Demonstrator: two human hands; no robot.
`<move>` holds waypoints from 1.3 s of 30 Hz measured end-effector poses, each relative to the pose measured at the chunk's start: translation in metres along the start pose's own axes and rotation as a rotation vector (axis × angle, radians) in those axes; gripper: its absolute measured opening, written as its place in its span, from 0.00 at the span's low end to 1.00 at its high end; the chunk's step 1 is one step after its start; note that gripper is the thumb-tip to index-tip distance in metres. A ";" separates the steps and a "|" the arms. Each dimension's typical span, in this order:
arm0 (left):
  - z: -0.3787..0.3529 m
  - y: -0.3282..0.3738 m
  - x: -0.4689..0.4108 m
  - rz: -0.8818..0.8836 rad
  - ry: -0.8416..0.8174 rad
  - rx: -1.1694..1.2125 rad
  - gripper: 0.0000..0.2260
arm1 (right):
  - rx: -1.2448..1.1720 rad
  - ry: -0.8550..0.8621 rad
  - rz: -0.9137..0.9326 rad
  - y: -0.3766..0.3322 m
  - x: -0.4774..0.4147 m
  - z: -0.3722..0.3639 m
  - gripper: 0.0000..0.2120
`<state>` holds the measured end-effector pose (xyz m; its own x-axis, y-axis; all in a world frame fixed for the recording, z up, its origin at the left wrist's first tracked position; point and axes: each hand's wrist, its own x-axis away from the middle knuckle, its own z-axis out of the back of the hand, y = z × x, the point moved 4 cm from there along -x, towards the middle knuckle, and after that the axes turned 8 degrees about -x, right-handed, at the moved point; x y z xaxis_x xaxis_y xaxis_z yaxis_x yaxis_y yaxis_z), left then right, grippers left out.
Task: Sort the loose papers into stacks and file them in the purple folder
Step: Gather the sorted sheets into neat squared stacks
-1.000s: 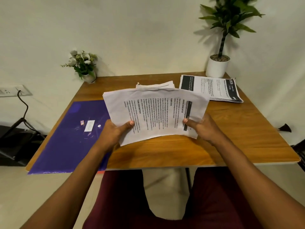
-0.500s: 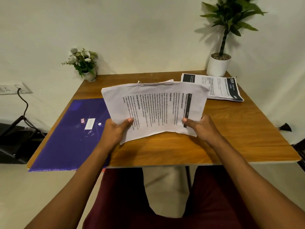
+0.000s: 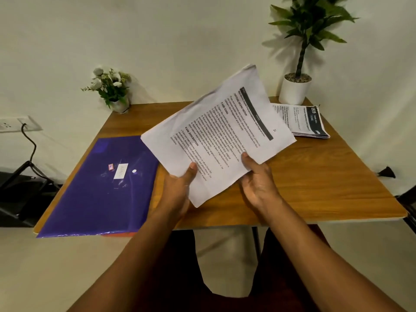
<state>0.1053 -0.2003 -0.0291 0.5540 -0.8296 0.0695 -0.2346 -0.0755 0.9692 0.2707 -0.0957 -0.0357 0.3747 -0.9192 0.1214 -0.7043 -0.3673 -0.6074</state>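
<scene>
Left hand [image 3: 177,192] and right hand [image 3: 258,183] pinch the papers [image 3: 220,136], thumbs on top (fingers hidden beneath); folder [image 3: 96,194] at nine o'clock.

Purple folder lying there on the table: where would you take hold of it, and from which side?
Take the purple folder by its near edge, coming from the person's side. It lies flat on the table, so elsewhere nothing can slip under it. That edge seems to stick out past the table's front, leaving room to pinch it from above and below.
</scene>
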 end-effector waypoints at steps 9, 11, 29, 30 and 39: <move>0.025 0.009 -0.013 0.117 0.019 -0.004 0.18 | 0.285 0.050 0.085 -0.026 -0.005 -0.009 0.16; 0.040 0.030 -0.025 0.123 -0.012 -0.112 0.18 | 0.370 0.011 0.064 -0.039 -0.006 -0.009 0.12; -0.015 0.075 -0.015 -0.357 -0.098 -0.396 0.13 | 0.901 -0.107 0.337 -0.073 0.002 -0.047 0.07; -0.014 0.068 -0.014 -0.346 -0.101 -0.390 0.14 | 0.900 -0.116 0.330 -0.071 0.004 -0.044 0.07; -0.010 0.049 -0.005 -0.258 -0.118 -0.318 0.13 | 0.898 -0.132 0.270 -0.056 0.006 -0.031 0.09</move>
<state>0.0995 -0.1942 0.0204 0.4625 -0.8651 -0.1942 0.1677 -0.1297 0.9773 0.2937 -0.0854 0.0234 0.3706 -0.9134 -0.1682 -0.0700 0.1531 -0.9857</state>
